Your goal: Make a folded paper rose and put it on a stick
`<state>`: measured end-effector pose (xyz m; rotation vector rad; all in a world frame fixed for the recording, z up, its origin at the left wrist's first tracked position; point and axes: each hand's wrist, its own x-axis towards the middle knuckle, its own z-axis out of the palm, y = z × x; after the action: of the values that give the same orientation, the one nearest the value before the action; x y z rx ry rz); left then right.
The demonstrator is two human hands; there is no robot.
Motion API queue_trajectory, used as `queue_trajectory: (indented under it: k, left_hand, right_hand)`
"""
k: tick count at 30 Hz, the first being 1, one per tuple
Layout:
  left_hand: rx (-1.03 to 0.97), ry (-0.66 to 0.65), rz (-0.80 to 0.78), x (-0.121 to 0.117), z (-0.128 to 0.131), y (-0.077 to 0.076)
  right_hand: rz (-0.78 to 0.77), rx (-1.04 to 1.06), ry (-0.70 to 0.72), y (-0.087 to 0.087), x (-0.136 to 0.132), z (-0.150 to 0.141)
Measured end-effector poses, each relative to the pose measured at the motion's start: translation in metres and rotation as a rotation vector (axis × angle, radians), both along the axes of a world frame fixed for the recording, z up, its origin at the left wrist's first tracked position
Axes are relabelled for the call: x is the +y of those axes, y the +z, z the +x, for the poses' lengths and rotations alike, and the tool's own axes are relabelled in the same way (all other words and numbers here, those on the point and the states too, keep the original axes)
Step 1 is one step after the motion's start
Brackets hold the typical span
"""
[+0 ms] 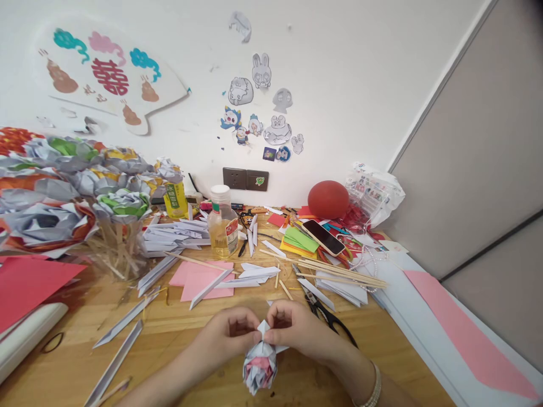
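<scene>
Low in the middle of the head view, a small paper flower [259, 370] of folded white and pink petals hangs below my fingertips. My left hand [235, 332] pinches the white folded tip above the petals from the left. From the other side my right hand [294, 328] pinches the same white paper, thumb against the fingers. The two hands almost meet at this pointed piece. Just beyond my right hand lie black-handled scissors [326, 317]. Folded white paper strips [250, 276] and pink paper squares [190, 280] lie ahead of my hands.
Finished paper flowers on sticks [119, 206] stand at left. A bottle of yellowish liquid [223, 226] is near the wall. Wooden sticks [339, 271], a phone [323, 237], a red balloon [328, 199] and a plastic bag [375, 192] crowd the right. Red paper [34, 285] lies left.
</scene>
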<state>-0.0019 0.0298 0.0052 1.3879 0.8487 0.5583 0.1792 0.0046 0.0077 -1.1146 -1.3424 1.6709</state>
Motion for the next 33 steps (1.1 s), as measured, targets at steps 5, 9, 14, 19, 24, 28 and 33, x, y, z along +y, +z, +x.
queue_trajectory:
  k: [5,9,14,19,24,28,33]
  left_hand:
    - [0.011,-0.024,0.042,0.002,-0.002,-0.003]
    - [0.021,-0.01,0.002,0.003,-0.003,0.0]
    - [0.009,0.004,-0.039,0.002,-0.001,0.0]
    - [0.088,0.064,0.068,-0.001,0.001,0.0]
    - [0.206,0.099,0.348,-0.008,0.001,0.004]
    - [0.267,0.097,0.637,-0.014,0.0,0.005]
    - [0.254,0.09,0.764,-0.018,-0.001,0.005]
  right_hand:
    - [0.157,-0.116,-0.021,-0.001,-0.001,0.0]
    - [0.209,-0.163,-0.055,0.0,-0.002,-0.002]
    - [0.211,-0.161,-0.096,0.0,-0.002,-0.004]
    - [0.211,-0.125,-0.098,0.0,-0.003,-0.005]
    - [0.367,-0.297,-0.129,0.002,-0.006,-0.005]
    - [0.524,-0.431,-0.072,0.008,-0.005,-0.001]
    - [0.835,-0.551,0.027,0.008,-0.003,0.004]
